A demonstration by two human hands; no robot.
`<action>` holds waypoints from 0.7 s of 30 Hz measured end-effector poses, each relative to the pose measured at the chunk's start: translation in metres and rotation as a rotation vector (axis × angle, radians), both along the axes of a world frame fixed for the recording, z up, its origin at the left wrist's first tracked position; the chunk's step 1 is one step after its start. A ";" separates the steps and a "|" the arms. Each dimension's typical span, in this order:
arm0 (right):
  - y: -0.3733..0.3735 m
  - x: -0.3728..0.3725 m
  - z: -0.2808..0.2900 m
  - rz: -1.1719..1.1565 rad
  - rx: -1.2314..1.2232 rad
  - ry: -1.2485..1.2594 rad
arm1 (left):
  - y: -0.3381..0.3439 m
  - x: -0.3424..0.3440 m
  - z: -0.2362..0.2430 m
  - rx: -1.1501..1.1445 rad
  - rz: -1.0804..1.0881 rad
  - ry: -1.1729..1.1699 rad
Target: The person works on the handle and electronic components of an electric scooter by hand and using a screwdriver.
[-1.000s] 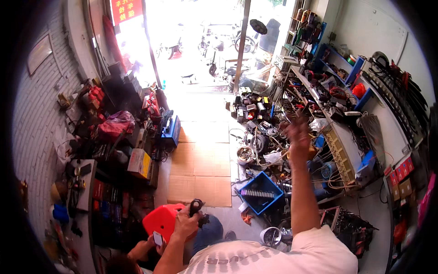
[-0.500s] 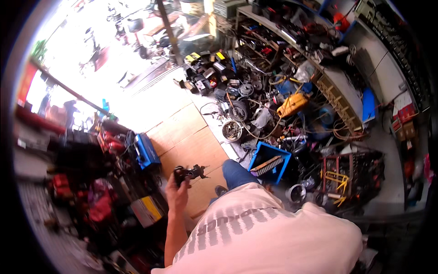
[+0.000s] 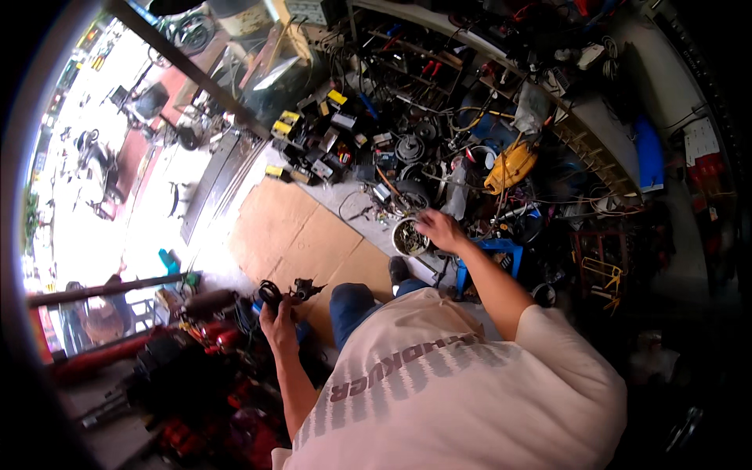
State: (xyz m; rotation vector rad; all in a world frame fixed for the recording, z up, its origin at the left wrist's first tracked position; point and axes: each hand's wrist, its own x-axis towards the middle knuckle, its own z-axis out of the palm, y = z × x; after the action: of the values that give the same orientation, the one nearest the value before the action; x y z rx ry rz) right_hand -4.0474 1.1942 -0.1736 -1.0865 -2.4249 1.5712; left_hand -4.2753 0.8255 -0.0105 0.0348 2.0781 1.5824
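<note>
Wearing a cream T-shirt (image 3: 439, 392) with dark lettering and grey streaks across it. Just beyond, blue jeans (image 3: 352, 307) and a dark shoe (image 3: 398, 270), close to the edge of a flattened cardboard sheet (image 3: 270, 223).

Holding the left hand (image 3: 278, 325) out in front, fingers curled closed around a black coil (image 3: 269, 294), near the cardboard's closest corner. Directly beside the coil, poking out to the right, a small dark fitting (image 3: 307, 290); too small and shadowed for a closer name. Cannot tell fitting and coil as joined or separate.

Stretching the right hand (image 3: 443, 230) over the right rim of a white bucket (image 3: 396, 239), with a jumble of small parts inside. Fingers bunched and blurred there; cannot tell the gap between them, nor any hold on a part.

Right of the bucket, a blue plastic crate (image 3: 500, 245), partly behind the forearm; farther right, a yellow metal frame (image 3: 601, 274) in shadow.

Past the bucket, a small tyred wheel (image 3: 413, 193), then a yellow plastic jug (image 3: 511, 166) amid hoses and scrap. Farther off, a crowd of boxy batteries (image 3: 323, 153), some yellow-topped, below a slanting doorway post (image 3: 196, 70). Outside, in glaring daylight, a parked scooter (image 3: 95, 164).
</note>
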 end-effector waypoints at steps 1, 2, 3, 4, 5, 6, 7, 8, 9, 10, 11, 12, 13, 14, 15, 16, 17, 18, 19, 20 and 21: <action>0.015 -0.044 0.028 0.009 0.030 0.168 | 0.006 -0.022 -0.007 -0.015 -0.008 0.008; 0.033 -0.077 0.037 0.031 -0.030 0.302 | 0.007 -0.047 -0.023 -0.069 -0.026 0.033; 0.042 -0.105 0.045 -0.067 -0.165 0.329 | 0.015 -0.067 -0.033 -0.014 0.003 -0.036; 0.061 -0.124 0.035 -0.087 -0.169 0.372 | 0.025 -0.088 -0.041 -0.024 0.020 -0.089; 0.076 -0.137 0.035 -0.111 -0.180 0.408 | 0.037 -0.106 -0.031 -0.045 0.036 -0.148; 0.086 -0.146 0.046 -0.180 -0.187 0.343 | 0.046 -0.130 -0.037 0.004 0.010 -0.194; 0.093 -0.146 0.020 -0.223 0.021 0.308 | 0.044 -0.152 -0.056 -0.010 -0.017 -0.213; 0.098 -0.141 0.005 -0.243 0.169 0.117 | 0.054 -0.179 -0.056 -0.064 -0.055 -0.287; 0.092 -0.140 0.012 -0.313 0.153 -0.084 | 0.062 -0.199 -0.058 -0.113 -0.075 -0.362; 0.087 -0.118 -0.038 -0.416 0.199 -0.139 | 0.061 -0.220 -0.089 0.007 -0.080 -0.367; 0.068 -0.106 -0.078 -0.527 0.160 -0.222 | 0.063 -0.237 -0.122 0.006 -0.078 -0.417; 0.058 -0.097 -0.112 -0.616 -0.029 -0.263 | 0.066 -0.256 -0.139 -0.013 -0.110 -0.442; 0.036 -0.123 -0.099 -0.697 -0.298 -0.149 | 0.059 -0.274 -0.163 -0.050 -0.124 -0.450; 0.030 -0.130 -0.107 -0.639 -0.286 -0.187 | 0.064 -0.292 -0.166 -0.084 -0.134 -0.448; 0.027 -0.135 -0.114 -0.578 -0.275 -0.223 | 0.072 -0.308 -0.169 -0.116 -0.142 -0.446; 0.025 -0.141 -0.122 -0.577 -0.285 -0.254 | 0.079 -0.323 -0.172 -0.146 -0.147 -0.443; 0.035 -0.158 -0.116 -0.573 -0.287 -0.276 | 0.089 -0.337 -0.168 -0.174 -0.147 -0.435; 0.050 -0.179 -0.110 -0.565 -0.289 -0.292 | 0.100 -0.351 -0.168 -0.183 -0.139 -0.416; 0.070 -0.198 -0.106 -0.544 -0.213 -0.276 | 0.109 -0.363 -0.168 -0.191 -0.126 -0.397; 0.095 -0.216 -0.103 -0.521 -0.142 -0.262 | 0.114 -0.378 -0.174 -0.232 -0.137 -0.414; 0.122 -0.232 -0.104 -0.488 -0.075 -0.251 | 0.123 -0.385 -0.174 -0.254 -0.123 -0.418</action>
State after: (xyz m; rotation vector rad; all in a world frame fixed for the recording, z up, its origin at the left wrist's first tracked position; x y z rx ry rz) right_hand -4.2791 1.3161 -0.2773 -1.8151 -2.0088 1.4358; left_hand -4.6600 0.9488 -0.1840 -0.2344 1.8853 1.1287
